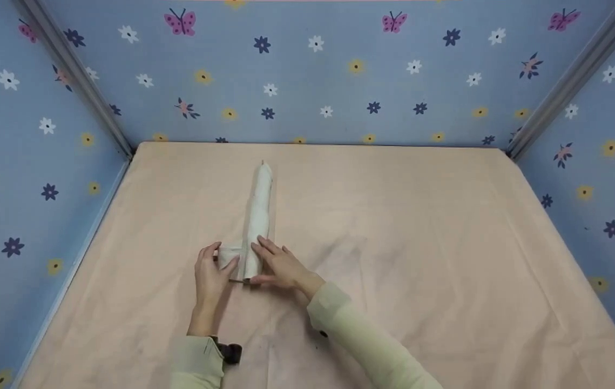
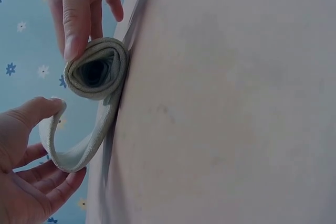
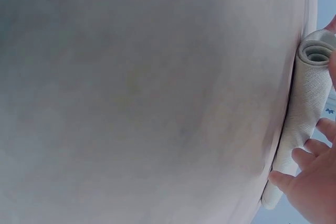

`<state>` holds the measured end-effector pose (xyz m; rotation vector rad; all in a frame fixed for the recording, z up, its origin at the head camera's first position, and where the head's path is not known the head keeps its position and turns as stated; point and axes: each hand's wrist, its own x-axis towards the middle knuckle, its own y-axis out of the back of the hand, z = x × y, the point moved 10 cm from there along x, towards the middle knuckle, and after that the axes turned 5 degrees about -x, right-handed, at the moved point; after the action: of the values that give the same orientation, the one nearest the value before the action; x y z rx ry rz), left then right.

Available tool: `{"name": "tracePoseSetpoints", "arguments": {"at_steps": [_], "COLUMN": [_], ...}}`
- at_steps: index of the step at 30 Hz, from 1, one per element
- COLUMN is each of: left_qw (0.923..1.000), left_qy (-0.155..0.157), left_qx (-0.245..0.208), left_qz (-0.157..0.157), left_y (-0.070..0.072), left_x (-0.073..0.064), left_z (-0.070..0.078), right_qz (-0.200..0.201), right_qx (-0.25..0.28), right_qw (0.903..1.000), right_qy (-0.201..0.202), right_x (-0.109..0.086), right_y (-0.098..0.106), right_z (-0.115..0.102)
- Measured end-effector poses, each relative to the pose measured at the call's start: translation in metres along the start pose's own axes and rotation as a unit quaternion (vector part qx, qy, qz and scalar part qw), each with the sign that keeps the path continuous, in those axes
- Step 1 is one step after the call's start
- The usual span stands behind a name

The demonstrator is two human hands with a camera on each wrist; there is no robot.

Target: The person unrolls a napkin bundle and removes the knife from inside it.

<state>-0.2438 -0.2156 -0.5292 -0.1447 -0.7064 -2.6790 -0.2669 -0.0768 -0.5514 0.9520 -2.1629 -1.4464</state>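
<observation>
Left hand (image 1: 211, 283): curled round loose flap (image 1: 230, 255). Pale fabric roll (image 1: 260, 213): on peach tablecloth (image 1: 447, 232); probably light, soft (hardly fragile), best held along its length. Right hand (image 1: 284, 269): fingers spread, resting on roll.

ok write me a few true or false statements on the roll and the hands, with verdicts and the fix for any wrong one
1. The left hand pinches a loose flap of the roll. True.
2. The right hand is raised clear of the roll. False: the right hand touches the roll.
3. The roll lies on the pale cover. True.
4. The near end of the roll is solid all through. False: the left wrist view shows a hollow opening there.
5. The back wall is patterned with flowers and butterflies. True.
6. Both sleeves are dark red. False: the sleeves are pale green.
</observation>
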Motion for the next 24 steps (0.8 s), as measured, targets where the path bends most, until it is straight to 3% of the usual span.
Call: {"name": "tracePoseSetpoints", "arguments": {"at_steps": [12,24], "left_qw": [0.9997,0.995], "left_qy": [-0.001,-0.049], "left_qx": [0.002,-0.004], "left_qz": [0.026,0.087], "left_y": [0.016,0.031], "left_x": [-0.003,-0.008], "left_z": [-0.004,0.008], "right_qz": [-0.006,0.0], "right_qx": [0.012,0.013], "right_qw": [0.9999,0.9999], "right_qy": [0.005,0.004], "right_x": [0.0,0.0], "right_y": [0.001,0.001], "right_z": [-0.002,-0.002]}}
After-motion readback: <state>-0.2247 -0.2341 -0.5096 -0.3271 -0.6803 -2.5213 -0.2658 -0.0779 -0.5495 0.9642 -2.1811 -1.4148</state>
